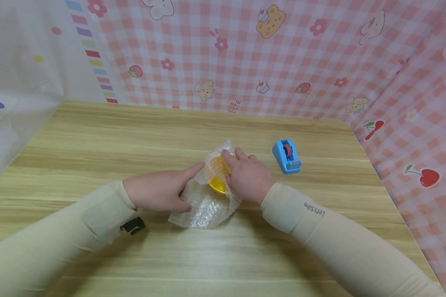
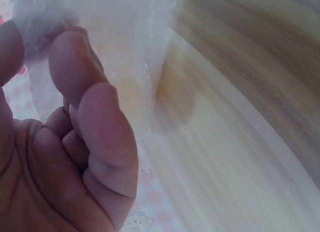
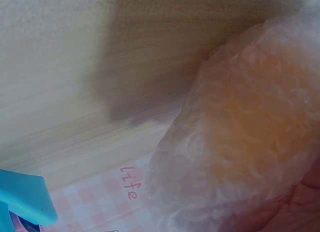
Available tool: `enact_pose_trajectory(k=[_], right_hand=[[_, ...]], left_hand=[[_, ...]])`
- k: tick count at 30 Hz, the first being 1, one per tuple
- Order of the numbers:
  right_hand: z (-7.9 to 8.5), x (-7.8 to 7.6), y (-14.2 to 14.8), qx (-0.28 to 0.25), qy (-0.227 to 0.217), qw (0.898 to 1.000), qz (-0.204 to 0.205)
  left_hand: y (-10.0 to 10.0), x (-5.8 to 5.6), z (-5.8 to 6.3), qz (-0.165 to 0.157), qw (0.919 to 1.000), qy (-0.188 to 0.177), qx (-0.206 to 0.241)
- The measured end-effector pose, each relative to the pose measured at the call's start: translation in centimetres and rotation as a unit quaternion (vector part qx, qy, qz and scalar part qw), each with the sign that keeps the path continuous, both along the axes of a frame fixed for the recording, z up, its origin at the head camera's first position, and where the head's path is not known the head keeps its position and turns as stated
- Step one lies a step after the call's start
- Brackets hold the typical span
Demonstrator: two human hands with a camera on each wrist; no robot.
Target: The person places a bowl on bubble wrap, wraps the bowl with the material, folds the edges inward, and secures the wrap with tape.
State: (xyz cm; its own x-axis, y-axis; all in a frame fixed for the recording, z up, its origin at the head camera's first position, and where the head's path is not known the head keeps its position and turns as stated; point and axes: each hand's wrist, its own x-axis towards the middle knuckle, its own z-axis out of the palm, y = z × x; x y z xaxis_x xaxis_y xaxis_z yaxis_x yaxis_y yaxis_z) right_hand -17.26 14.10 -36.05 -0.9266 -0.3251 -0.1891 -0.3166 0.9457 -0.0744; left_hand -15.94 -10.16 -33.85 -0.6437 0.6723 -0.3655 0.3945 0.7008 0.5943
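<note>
A round yellow cup point(image 1: 217, 184) lies at the middle of the table, partly covered by clear bubble wrap point(image 1: 204, 208). My right hand point(image 1: 250, 176) holds the wrapped cup from its right side, fingers over the far side and thumb near the rim. In the right wrist view, the yellow shows through the bubbles of the wrap point(image 3: 260, 107). My left hand point(image 1: 157, 190) is at the wrap's left side, index finger straight and reaching to its upper edge, thumb spread lower down. Its other fingers point(image 2: 107, 137) are bent beside the wrap in the left wrist view.
A blue tape dispenser point(image 1: 286, 156) with a roll in it stands right of my right hand, farther back. The wooden table point(image 1: 163, 136) ends at a pink checked curtain point(image 1: 193, 53) behind and on the right. White sheeting hangs at the left.
</note>
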Motion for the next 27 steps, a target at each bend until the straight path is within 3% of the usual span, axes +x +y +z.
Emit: enact_pose_trajectory(k=[18, 27], right_hand=[[0.2, 0.1, -0.1, 0.010, 0.011, 1.000, 0.000], [0.2, 0.0, -0.1, 0.013, 0.015, 1.000, 0.006]], left_hand=[[0.6, 0.9, 0.8, -0.031, 0.9931, 0.093, 0.065], [0.9, 1.0, 1.1, -0.036, 0.9883, 0.112, 0.097]])
